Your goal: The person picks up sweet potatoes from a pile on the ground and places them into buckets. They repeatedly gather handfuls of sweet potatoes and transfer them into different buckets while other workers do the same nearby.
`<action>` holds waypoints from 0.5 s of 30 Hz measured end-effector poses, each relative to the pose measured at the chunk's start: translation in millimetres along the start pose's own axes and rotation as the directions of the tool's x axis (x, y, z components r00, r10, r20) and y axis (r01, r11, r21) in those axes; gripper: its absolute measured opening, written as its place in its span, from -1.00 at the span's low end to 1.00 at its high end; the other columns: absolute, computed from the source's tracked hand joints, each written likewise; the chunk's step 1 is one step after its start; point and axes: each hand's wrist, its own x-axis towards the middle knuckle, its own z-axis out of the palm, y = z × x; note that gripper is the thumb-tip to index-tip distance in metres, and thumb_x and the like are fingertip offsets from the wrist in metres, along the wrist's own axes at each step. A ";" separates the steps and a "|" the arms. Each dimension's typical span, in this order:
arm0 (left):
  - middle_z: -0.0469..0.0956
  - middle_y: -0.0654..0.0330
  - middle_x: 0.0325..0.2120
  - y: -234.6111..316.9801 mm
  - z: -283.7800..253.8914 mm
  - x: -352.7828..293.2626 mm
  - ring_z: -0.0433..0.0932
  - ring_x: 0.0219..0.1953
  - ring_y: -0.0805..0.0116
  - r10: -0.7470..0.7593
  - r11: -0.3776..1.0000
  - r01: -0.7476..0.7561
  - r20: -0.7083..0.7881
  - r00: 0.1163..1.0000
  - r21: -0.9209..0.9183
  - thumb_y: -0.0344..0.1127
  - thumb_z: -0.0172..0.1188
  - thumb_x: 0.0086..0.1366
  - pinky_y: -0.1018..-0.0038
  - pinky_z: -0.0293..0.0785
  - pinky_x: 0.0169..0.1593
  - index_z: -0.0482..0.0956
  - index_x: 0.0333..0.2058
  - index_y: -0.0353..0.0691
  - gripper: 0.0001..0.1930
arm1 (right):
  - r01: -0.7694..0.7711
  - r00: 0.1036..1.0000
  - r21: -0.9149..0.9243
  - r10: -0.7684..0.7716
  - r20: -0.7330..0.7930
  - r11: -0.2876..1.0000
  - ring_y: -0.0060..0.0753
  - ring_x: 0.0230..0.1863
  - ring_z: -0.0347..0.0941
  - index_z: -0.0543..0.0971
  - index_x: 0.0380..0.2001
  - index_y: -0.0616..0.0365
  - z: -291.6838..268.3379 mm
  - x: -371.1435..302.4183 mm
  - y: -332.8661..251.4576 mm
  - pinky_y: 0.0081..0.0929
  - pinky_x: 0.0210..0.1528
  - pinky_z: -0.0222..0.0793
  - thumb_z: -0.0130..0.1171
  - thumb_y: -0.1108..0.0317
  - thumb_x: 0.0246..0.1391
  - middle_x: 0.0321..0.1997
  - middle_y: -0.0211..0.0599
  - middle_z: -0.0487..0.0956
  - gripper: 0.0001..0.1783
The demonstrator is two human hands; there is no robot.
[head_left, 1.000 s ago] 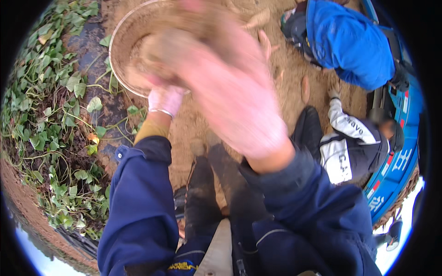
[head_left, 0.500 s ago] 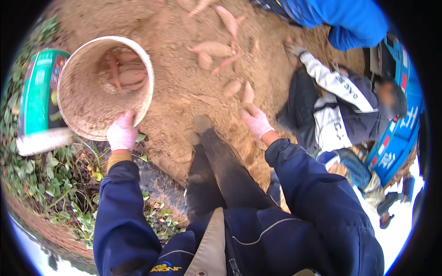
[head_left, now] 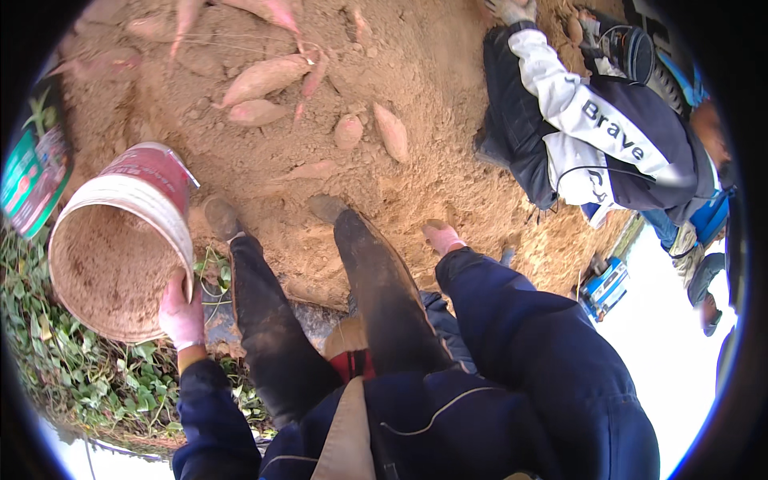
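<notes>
My left hand (head_left: 182, 312), in a pink glove, grips the rim of a bucket (head_left: 152, 180), white at the lip with a red side. The bucket is tilted, its mouth turned toward me, and its soil-coated inside shows. My right hand (head_left: 442, 238), gloved with brown fingertips, is held out over the soil, fingers loosely bent and nothing visible in them. Beyond my feet a large sweet potato (head_left: 266, 80) lies on loose soil beside a shorter sweet potato (head_left: 256, 113). Nearer my right hand are a slim sweet potato (head_left: 391, 132) and a small round sweet potato (head_left: 348, 131).
A co-worker (head_left: 592, 132) in dark and white clothing crouches at the right. Leafy vines (head_left: 104, 384) cover the left side. A green printed package (head_left: 36, 176) stands at the far left. A blue vehicle (head_left: 606, 288) is at the right. Something tan and red (head_left: 350, 352) shows between my legs.
The bucket has come lower and nearer me with my left hand, and sweet potatoes no longer show inside it. My right hand has moved slightly down. My feet have spread apart.
</notes>
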 end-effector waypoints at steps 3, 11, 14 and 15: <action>0.54 -0.15 0.16 50.8 -21.7 -16.7 0.51 0.20 -0.13 0.205 0.971 -0.237 -0.419 0.884 -0.025 -0.33 0.43 0.20 0.15 0.44 0.26 0.47 0.27 -0.23 -0.36 | -0.009 0.999 -0.117 0.013 0.036 0.993 0.00 0.31 0.45 0.45 0.31 0.19 29.5 71.3 65.8 -0.24 0.28 0.38 0.26 -0.02 0.21 0.31 0.03 0.51 -0.28; 0.46 -0.14 0.22 200.1 59.7 20.2 0.38 0.32 -0.21 0.629 0.682 -0.610 -0.103 0.771 -0.404 -0.31 0.37 0.21 -0.01 0.27 0.38 0.41 0.28 -0.25 -0.34 | -0.085 0.996 -0.080 0.086 0.011 0.993 -0.01 0.41 0.35 0.38 0.36 0.11 95.5 187.6 82.1 -0.16 0.40 0.28 0.17 0.06 0.28 0.42 -0.07 0.42 -0.33; 0.45 -0.09 0.22 218.9 124.2 82.1 0.42 0.28 -0.16 0.677 0.736 -0.674 0.058 0.734 -0.062 -0.24 0.44 0.13 -0.03 0.37 0.30 0.38 0.29 -0.12 -0.27 | -0.297 0.951 0.256 0.308 -0.003 0.920 -0.07 0.42 0.33 0.41 0.36 -0.04 88.6 146.3 35.0 -0.13 0.39 0.30 0.13 0.15 0.34 0.40 -0.20 0.44 -0.44; 0.45 -0.08 0.22 227.5 144.4 98.6 0.45 0.26 -0.13 0.674 0.731 -0.682 0.145 0.725 0.014 -0.22 0.47 0.11 -0.04 0.41 0.26 0.38 0.28 -0.07 -0.25 | -0.294 0.954 0.344 0.294 0.053 0.892 -0.09 0.31 0.42 0.39 0.34 0.06 84.6 126.8 22.1 -0.15 0.32 0.36 0.23 0.13 0.25 0.31 -0.16 0.50 -0.36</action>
